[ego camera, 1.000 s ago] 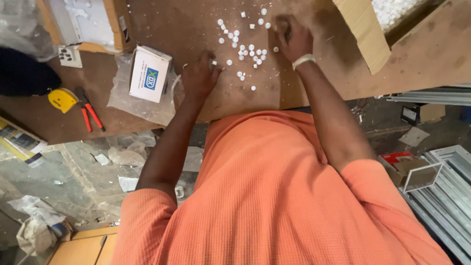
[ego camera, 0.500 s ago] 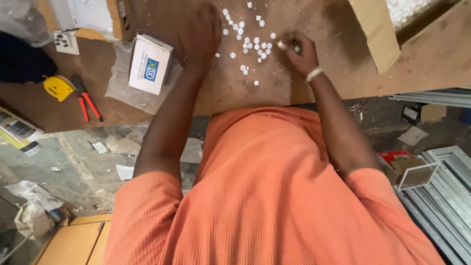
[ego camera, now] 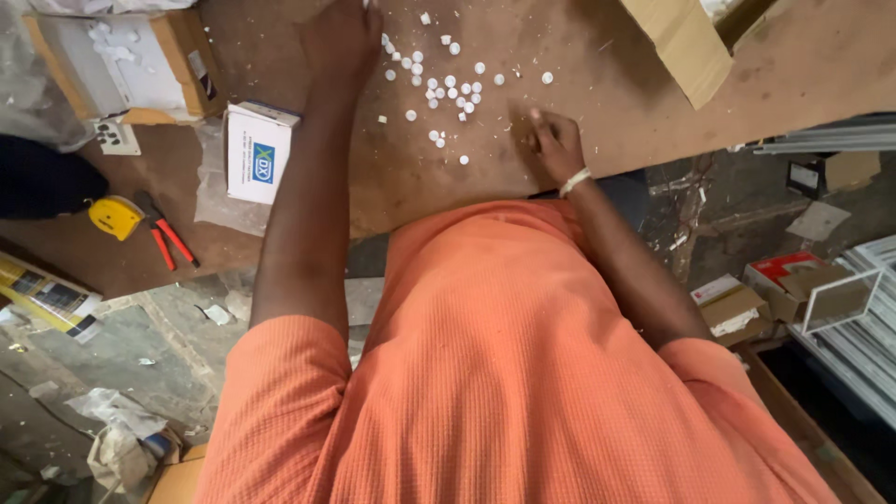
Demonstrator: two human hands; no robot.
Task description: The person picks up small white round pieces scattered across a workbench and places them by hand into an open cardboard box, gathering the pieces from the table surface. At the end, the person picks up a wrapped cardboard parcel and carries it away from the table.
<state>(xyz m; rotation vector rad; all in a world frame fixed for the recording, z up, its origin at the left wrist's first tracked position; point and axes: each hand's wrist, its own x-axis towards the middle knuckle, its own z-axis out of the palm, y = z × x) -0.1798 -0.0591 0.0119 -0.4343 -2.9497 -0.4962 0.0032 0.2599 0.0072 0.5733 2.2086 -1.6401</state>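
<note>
A: Where are the hands?
B: The left hand (ego camera: 343, 42) reaches far up the surface (ego camera: 523, 187), beside the white caps (ego camera: 448, 89); its fingers run off the top edge, so I cannot tell if they pinch anything. The right hand (ego camera: 555, 145) rests curled just below the caps, fingertips together, though whether a cap sits between them is hidden.
A: How to pick well?
B: Take one cap at a time from the cluster's edge, so the others do not scatter.
A: Anything in the way?
B: The small box (ego camera: 254, 154) lies beside the left forearm; pliers (ego camera: 163, 233) and tape measure (ego camera: 115, 217) lie well apart.
</note>
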